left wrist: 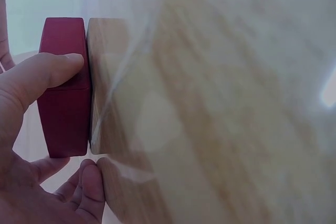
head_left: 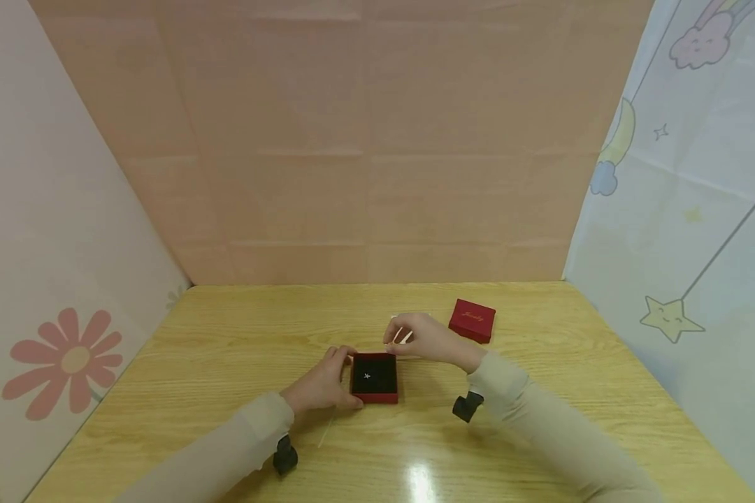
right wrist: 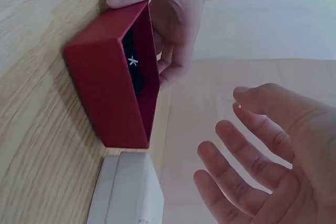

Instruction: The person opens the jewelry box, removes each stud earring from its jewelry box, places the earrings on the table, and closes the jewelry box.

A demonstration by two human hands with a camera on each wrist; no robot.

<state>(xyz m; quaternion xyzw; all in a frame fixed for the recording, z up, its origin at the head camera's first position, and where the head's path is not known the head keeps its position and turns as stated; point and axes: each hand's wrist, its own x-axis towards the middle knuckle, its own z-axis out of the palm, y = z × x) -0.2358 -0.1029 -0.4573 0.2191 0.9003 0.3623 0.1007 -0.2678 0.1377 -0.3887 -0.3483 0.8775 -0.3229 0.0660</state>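
A red jewelry box base (head_left: 375, 398) with a black insert (head_left: 382, 374) sits on the table. In the insert is a small silver star-shaped stud (right wrist: 133, 61). My left hand (head_left: 324, 383) grips the box at its left side, the thumb (left wrist: 65, 69) lying on its red front wall and the fingers round the back corner. Just above the box's back right corner, my right hand (head_left: 429, 339) pinches a tiny stud earring (right wrist: 229, 99) between thumb and index finger. Its thin pin sticks out past the fingertips; the rest is mostly hidden. The other fingers are spread apart.
The red lid (head_left: 473, 320) with gold lettering lies to the back right. Behind the right hand stands a white box (right wrist: 126, 187), partly hidden. A clear plastic sheet (left wrist: 122, 77) lies on the table by the left hand. Printed cloth walls (head_left: 686, 230) enclose the table (head_left: 258, 318).
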